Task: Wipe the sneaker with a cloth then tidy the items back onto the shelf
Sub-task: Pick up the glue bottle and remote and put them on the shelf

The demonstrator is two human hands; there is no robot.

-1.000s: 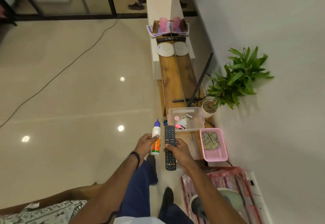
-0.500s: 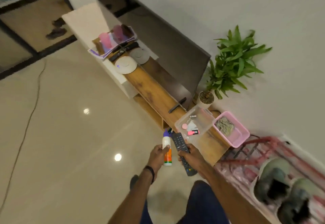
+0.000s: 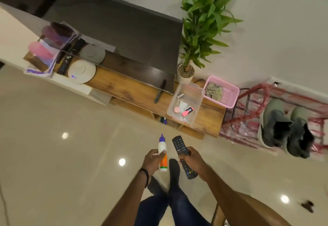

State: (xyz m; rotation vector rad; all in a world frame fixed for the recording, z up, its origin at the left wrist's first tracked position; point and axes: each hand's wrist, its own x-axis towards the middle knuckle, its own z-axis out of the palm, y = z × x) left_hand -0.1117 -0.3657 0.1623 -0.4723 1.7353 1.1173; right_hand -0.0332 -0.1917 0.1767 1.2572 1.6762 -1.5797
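The left hand [image 3: 153,160] was curled round a white glue bottle [image 3: 162,152] with its purple tip pointing away toward the wooden shelf [image 3: 134,92], and the right hand [image 3: 192,160] gripped a black remote [image 3: 182,154] near its middle, its long axis running the same way. Both hands hung over the floor, apart from the shelf ahead, whose clear tub [image 3: 186,103] lay up and slightly right of the remote, so the right hand seemed the nearer. The sneakers [image 3: 285,128] sat well off to the right on a red rack [image 3: 248,119], with a cloth in the pink basket [image 3: 230,99] beside the tub.
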